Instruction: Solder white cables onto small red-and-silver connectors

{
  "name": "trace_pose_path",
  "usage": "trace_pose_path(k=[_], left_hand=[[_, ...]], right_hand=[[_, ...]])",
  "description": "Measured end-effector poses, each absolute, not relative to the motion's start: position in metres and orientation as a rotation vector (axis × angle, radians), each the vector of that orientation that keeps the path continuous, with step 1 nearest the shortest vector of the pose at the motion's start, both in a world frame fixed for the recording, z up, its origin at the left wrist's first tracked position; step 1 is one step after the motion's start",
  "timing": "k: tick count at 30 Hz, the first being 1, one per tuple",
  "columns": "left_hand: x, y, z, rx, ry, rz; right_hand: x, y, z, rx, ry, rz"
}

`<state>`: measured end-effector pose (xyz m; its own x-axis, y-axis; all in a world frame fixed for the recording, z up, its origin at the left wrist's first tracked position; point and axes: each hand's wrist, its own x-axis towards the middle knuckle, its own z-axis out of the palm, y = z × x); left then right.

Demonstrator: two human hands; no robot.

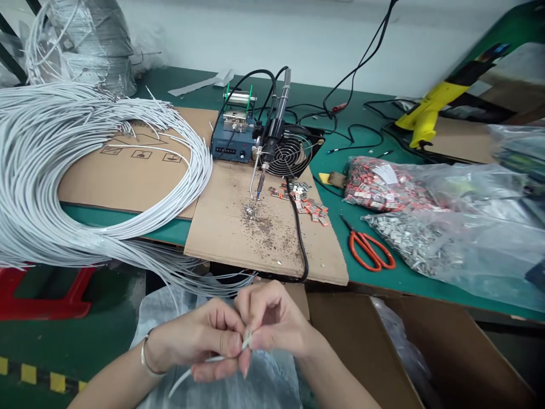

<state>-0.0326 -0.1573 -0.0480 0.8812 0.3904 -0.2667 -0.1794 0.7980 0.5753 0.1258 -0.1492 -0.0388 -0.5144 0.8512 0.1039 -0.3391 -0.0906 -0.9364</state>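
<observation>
My left hand pinches a white cable close to its end, above my lap. Thumb and fingertips of my right hand close on the tip of the same cable, touching my left thumb. What exactly sits at the tip is mostly covered by my fingers. Behind my hands, a big coil of white cables lies on the bench, and its loose ends hang over the edge. A soldering iron is held tip down in a stand, over solder spatter on a cardboard sheet.
A blue soldering unit and a black fan stand behind the cardboard. Small orange and metal connectors lie nearby. Orange-handled scissors and bags of red parts and metal parts are on the right. An open carton stands below.
</observation>
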Motion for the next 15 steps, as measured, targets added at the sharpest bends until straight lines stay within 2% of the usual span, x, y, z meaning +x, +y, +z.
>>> trace_pose_path(k=[5,9,12,15], left_hand=[[-0.035,-0.158,-0.043,0.664,0.524,0.457],[-0.036,-0.162,-0.038,0.887,0.777,0.568],[-0.036,-0.165,-0.033,1.203,0.911,0.619],[-0.037,-0.168,-0.029,1.605,1.041,0.678]], right_hand=[[0.126,-0.148,-0.040,-0.747,-1.246,1.646],[0.137,-0.153,-0.021,-1.007,-1.494,1.351],[0.143,-0.157,-0.007,-1.124,-1.749,1.147],[0.145,-0.155,0.003,-1.163,-1.877,1.121]])
